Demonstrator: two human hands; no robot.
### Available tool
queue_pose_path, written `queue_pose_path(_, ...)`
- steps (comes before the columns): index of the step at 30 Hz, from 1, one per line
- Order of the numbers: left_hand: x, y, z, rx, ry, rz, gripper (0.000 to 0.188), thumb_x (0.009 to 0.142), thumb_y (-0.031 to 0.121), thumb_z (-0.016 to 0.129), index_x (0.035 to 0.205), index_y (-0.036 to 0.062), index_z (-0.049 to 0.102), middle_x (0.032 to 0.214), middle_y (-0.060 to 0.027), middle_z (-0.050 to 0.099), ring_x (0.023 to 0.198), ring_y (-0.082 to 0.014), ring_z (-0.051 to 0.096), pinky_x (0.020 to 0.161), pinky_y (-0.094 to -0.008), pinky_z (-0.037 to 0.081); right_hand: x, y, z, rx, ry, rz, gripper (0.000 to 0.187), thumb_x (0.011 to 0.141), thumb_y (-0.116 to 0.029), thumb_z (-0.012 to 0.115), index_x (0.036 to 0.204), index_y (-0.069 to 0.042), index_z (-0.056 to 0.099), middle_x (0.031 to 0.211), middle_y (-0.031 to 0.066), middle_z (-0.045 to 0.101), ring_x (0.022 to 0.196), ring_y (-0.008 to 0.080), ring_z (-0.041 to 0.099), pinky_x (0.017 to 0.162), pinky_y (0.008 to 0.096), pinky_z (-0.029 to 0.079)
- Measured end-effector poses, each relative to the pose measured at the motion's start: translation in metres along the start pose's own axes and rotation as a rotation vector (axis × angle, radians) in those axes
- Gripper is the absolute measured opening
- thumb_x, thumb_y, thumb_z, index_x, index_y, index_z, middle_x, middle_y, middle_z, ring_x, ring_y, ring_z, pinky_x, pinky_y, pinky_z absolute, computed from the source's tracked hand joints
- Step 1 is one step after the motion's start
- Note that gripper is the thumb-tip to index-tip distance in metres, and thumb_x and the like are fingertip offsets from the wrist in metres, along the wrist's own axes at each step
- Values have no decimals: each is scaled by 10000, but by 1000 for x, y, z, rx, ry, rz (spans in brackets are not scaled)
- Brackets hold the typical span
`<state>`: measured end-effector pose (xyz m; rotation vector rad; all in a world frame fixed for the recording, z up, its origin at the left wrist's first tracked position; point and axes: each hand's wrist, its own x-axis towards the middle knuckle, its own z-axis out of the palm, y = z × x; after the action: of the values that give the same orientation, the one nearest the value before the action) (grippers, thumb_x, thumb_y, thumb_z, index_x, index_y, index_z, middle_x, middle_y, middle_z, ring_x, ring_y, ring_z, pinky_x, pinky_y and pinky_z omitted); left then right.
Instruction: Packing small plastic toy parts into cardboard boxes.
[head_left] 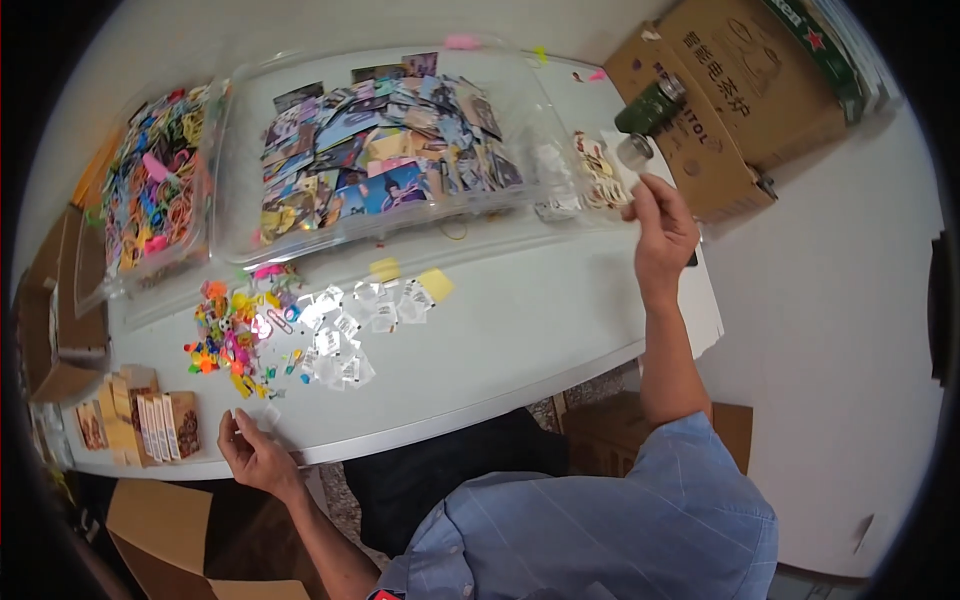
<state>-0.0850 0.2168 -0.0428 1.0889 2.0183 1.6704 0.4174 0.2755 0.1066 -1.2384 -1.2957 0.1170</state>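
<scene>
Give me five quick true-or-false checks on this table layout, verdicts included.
1. The right hand is nearer the green jar than the left hand is. True.
2. The left hand is above the jar. False: it is at the near edge of the white table.
3. Colourful trinkets lie left of the clear packets. True.
4. The trinkets sit inside a tub. False: they lie on the table.
5. The packets are solid black. False: they look see-through.
</scene>
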Motion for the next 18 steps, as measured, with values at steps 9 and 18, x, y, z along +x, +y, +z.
queue_pose_path(9, 4, 5, -4, 78, -24, 81, 258, 1004, 197, 639, 1129, -26, 668, 981, -57, 684, 805, -98, 581, 718, -242, 483, -98, 67, -34, 14, 73, 596, 187, 963, -77, 632, 1120, 13, 680, 836, 13, 622, 663, 77, 552, 612, 224, 462)
queue_pose_path(18, -2, 9, 25, 34, 17, 140, 201, 971, 178, 665, 978, -20, 695, 814, -20, 651, 704, -67, 562, 626, -244, 472, -134, 99, -52, 10, -71, 442, 156, 979, -100, 627, 1063, 17, 686, 783, -18, 573, 653, 48, 456, 579, 215, 379)
